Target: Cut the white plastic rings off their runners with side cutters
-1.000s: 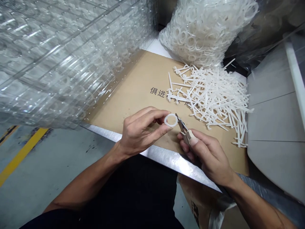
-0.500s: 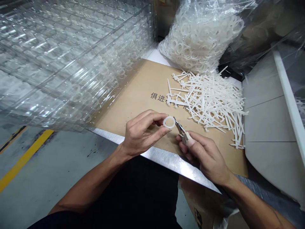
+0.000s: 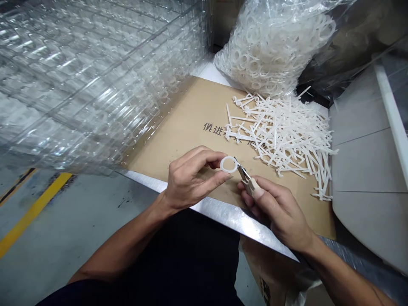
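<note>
A translucent white plastic ring (image 3: 221, 165) is pinched between the thumb and fingers of my left hand (image 3: 194, 178), its round opening facing up toward me. My right hand (image 3: 277, 204) is closed around a small pair of nippers (image 3: 250, 182) with pale handles and metal jaws. The jaw tips are at the ring's right edge; whether they touch it I cannot tell. Both hands are above the front part of a brown cardboard sheet (image 3: 178, 123). Beyond them lies a heap of white plastic offcut sticks (image 3: 287, 136).
A clear plastic bag (image 3: 264, 55) full of similar rings stands at the back. Stacked clear trays (image 3: 95, 76) fill the left side. At the right is a grey bin wall (image 3: 363, 170). The metal table edge (image 3: 229, 216) runs in front of me.
The ring and nippers have shifted very slightly right in view, along with the heap and bag. Both hands keep their grips.
</note>
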The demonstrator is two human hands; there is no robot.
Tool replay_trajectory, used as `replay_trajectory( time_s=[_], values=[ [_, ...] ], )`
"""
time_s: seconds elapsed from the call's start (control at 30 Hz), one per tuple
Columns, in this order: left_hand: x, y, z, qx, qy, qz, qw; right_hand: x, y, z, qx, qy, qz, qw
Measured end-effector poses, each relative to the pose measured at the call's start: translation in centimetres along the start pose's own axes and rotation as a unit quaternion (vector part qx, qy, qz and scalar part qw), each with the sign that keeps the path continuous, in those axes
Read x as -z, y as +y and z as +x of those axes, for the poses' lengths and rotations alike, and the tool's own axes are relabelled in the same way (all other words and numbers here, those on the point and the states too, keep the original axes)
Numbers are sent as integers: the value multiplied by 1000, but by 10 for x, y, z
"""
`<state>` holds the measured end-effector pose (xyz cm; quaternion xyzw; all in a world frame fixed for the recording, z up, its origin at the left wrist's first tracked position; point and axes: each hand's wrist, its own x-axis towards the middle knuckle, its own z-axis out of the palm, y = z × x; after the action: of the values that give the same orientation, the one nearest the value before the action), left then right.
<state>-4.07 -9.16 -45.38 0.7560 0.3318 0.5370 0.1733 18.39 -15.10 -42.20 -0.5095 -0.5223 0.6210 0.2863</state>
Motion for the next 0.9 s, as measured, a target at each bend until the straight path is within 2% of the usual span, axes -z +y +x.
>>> replay_trajectory(
  time_s=[0.9],
  values=[
    [-1,-1,-1,-25,10,12,1000,0,0,-1,11,-4,10,1000]
  ],
)
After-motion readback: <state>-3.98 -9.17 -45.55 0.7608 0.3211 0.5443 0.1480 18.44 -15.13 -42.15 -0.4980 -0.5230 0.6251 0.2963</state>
